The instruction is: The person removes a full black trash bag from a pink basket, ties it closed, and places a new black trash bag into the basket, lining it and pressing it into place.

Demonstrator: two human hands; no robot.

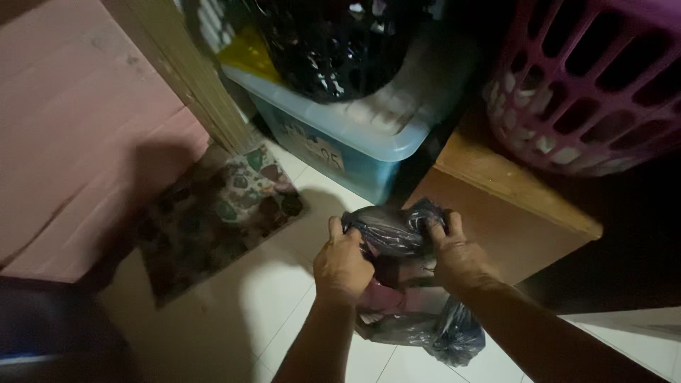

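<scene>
Both the left hand [342, 264] and right hand [457, 257] clench the gathered neck of a dark plastic bag [397, 284] on the floor. The thin film, apparently stuffed full, could tear or spill if the grip slips.

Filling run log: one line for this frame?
left hand: gripping bag top | right hand: gripping bag top | dark plastic bag: on floor

left hand [342, 266], right hand [457, 257], each with a closed grip on dark plastic bag [397, 230]
</scene>
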